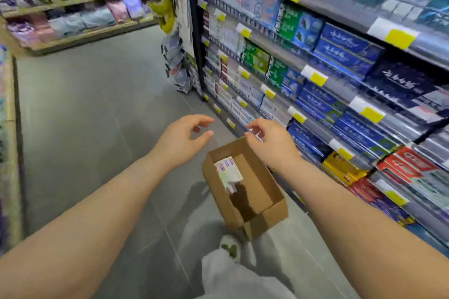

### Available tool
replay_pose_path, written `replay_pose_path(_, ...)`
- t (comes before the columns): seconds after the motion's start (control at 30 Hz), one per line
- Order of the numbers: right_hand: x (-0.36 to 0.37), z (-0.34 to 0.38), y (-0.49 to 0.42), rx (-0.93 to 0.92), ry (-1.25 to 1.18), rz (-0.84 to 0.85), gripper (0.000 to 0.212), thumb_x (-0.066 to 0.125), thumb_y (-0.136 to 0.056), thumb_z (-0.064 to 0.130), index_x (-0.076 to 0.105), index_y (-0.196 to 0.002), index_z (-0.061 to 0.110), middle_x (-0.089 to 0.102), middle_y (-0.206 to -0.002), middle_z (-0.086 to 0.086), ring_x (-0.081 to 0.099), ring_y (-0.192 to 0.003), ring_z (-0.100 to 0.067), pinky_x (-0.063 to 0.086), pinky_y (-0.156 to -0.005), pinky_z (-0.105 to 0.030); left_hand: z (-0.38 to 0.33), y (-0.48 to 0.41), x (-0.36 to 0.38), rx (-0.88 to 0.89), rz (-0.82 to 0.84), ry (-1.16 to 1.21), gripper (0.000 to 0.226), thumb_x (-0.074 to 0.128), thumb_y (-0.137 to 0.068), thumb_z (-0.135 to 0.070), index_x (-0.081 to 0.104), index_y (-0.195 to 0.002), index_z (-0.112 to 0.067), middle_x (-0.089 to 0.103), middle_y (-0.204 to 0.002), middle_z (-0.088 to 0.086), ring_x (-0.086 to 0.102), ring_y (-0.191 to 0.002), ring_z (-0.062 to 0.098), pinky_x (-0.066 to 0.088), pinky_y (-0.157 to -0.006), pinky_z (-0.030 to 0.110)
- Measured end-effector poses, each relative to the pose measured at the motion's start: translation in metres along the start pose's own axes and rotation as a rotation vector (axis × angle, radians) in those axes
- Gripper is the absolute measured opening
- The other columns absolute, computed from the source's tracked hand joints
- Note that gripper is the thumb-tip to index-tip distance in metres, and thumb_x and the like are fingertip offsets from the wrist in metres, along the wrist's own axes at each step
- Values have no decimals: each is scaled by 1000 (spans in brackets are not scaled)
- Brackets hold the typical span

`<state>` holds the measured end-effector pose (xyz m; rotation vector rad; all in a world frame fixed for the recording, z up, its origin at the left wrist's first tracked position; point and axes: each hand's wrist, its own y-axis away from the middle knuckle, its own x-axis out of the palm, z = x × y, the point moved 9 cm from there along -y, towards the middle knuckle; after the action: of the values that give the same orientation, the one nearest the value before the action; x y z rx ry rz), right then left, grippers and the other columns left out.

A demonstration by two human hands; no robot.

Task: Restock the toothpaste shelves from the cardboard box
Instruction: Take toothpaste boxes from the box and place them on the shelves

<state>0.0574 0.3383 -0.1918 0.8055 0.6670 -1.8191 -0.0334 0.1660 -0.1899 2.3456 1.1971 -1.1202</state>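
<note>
Underfoot, grey tiled floor [85,116], cardboard box [264,213] beside stocked shelves [340,85].

I stand in a shop aisle on a grey tiled floor [97,109] with thin seams between the tiles. Across the aisle, to my left, a long beige shelf unit [80,2] carries soft packs in purple, pink and pale blue. At the end of the near fixture a black upright post [195,31] rises, with hanging bags [175,56] clustered beside it. The light is even and bright.
</note>
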Motion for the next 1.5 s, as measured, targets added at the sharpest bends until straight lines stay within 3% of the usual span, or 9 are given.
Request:
replay_pose_path(0.07,8,-4,-40,24,-2,15,23,53,-92,28,62,-112,19,61,-95,4,53,-86,-13,35,-67,-25,10,-40,0,12,10,-3,27,64,-88,-27,62,-115,-30,63,-108,-9,57,-91,8,36,-76,6)
replay_pose_path(0.3,17,-14,-147,132,-28,12,20,54,-91,24,62,-108,20,61,-91,2,54,-83,-14,39,-67,-27,44,-156,-2,36,89,35,28,63,-89,-27,61,-116,-31,61,-106,-11,57,-93,7,45,-88,27)
replay_pose_path(0.53,49,-58,-223,319,-4,-59,23,53,-92,27,62,-112,20,61,-98,3,53,-87,-11,36,-69,-23,93,-271,34,131,336,83,24,62,-89,-31,58,-111,-41,59,-101,-15,55,-91,2,44,-85,19)
replay_pose_path(0.67,70,-86,-245,495,-34,-141,24,54,-91,24,62,-113,15,60,-96,3,52,-85,-13,36,-69,-23,119,-325,68,183,523,24,28,61,-90,-29,60,-119,-29,59,-100,-13,51,-81,-3,39,-78,16)
replay_pose_path(0.87,128,-135,-248,692,-88,-206,18,56,-89,25,65,-101,13,66,-94,-6,58,-85,-22,47,-73,-31,180,-352,132,187,685,35,26,60,-88,-34,60,-114,-34,62,-99,-12,60,-93,14,50,-89,39)
replay_pose_path(1.0,194,-195,-235,793,-98,-174,19,56,-89,21,64,-104,13,65,-90,-4,53,-77,-15,37,-66,-23,241,-343,200,135,751,-24,29,59,-89,-34,59,-118,-31,63,-107,-9,59,-92,9,49,-89,34)
replay_pose_path(1.13,290,-273,-217,873,-151,-137,21,56,-89,22,63,-107,14,61,-92,1,55,-82,-18,44,-71,-26,315,-322,290,93,836,-57,33,53,-86,-50,57,-115,-36,62,-109,-9,59,-95,11,47,-89,33)
replay_pose_path(1.33,449,-401,-191,917,-151,-47,31,56,-90,24,60,-119,12,62,-109,-6,57,-99,-22,41,-77,-24,413,-315,413,48,668,-33,38,55,-90,-38,57,-122,-18,61,-117,6,56,-108,23,43,-97,38)
replay_pose_path(1.5,564,-494,-192,870,-114,87,60,63,-83,32,43,-137,14,50,-137,-10,43,-127,-28,34,-103,-29,477,-316,493,212,543,-174,56,56,-91,-35,38,-142,-22,54,-127,10,47,-118,29,36,-100,40)
